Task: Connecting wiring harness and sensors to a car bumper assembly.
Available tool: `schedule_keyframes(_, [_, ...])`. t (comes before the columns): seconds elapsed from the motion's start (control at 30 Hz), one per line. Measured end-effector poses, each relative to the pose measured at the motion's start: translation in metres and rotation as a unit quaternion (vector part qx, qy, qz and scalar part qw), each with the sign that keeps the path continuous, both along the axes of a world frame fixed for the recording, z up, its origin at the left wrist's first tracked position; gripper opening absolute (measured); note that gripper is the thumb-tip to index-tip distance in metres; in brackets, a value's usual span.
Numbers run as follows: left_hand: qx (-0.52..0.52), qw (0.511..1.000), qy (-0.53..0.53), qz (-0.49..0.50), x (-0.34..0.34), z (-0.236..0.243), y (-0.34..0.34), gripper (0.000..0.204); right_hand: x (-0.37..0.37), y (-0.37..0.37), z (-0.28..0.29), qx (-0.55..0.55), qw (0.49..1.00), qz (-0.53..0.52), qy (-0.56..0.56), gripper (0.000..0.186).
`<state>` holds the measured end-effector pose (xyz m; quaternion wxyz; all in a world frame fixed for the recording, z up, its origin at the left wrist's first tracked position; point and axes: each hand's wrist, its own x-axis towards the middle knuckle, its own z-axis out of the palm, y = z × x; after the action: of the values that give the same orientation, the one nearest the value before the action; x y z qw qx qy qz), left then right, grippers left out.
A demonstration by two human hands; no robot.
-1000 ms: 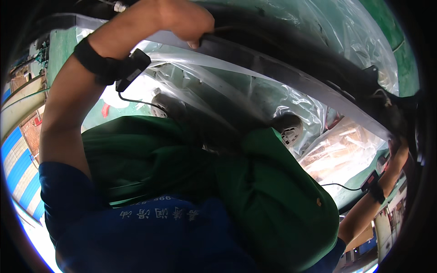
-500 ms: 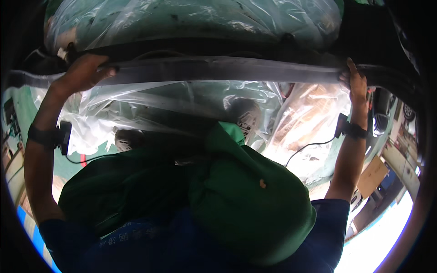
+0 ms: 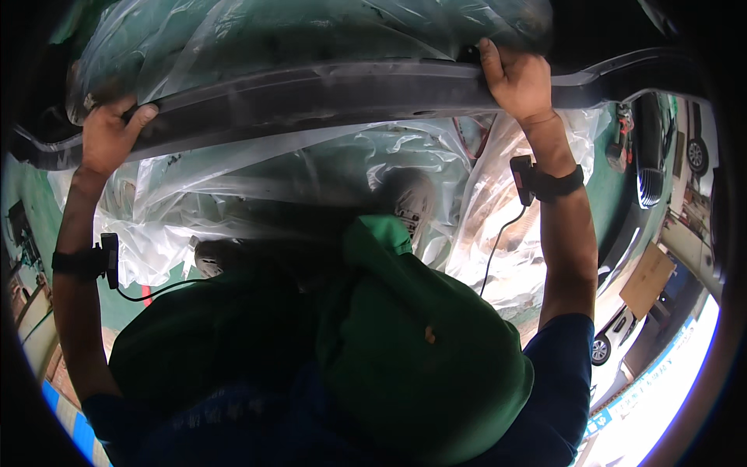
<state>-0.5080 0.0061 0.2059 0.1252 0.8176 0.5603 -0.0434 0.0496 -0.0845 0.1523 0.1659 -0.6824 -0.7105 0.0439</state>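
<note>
A long dark grey strip-like panel (image 3: pixel 311 97), perhaps a car body part, spans the view above me from left to right. My left hand (image 3: pixel 111 134) is closed over its left part, thumb lying on the near face. Right of the middle, my right hand (image 3: pixel 521 82) wraps over the far edge with its thumb raised along it; most of its fingers are hidden behind the panel. Clear plastic sheeting (image 3: pixel 272 35) shows just beyond the panel, and more crumpled clear film (image 3: pixel 171 202) lies below it.
Two shoes stand below, one on the right (image 3: pixel 412 204) and one on the left (image 3: pixel 214 257). Dark car parts (image 3: pixel 650 148) and a brown board (image 3: pixel 648 280) are at the right. A cable (image 3: pixel 498 241) hangs from the black box strapped at my right wrist.
My right hand has shifted left and farther up along the panel. The left hand has moved a little left and lower, and the panel now tilts, its right side higher.
</note>
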Motion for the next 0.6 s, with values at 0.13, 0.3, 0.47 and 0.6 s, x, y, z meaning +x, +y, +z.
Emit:
schedule_keyframes(0.13, [-0.062, 0.995, -0.063, 0.034, -0.029, 0.037, 0.043, 0.046, -0.021, 0.041, 0.07, -0.213, 0.974, -0.078, -0.014, 0.049])
schedule_keyframes(0.3, [0.004, 0.988, -0.139, 0.072, -0.035, 0.049, 0.081, 0.054, -0.03, 0.075, 0.128, -0.071, 0.996, 0.026, -0.05, 0.05])
schedule_keyframes(0.47, [0.002, 0.986, -0.111, 0.125, -0.04, 0.059, 0.092, 0.059, -0.042, 0.093, 0.155, -0.05, 0.997, 0.013, -0.054, 0.049])
schedule_keyframes(0.6, [0.008, 0.986, -0.096, 0.138, -0.049, 0.055, 0.089, 0.062, -0.032, 0.13, 0.141, -0.035, 0.976, 0.131, -0.168, 0.046])
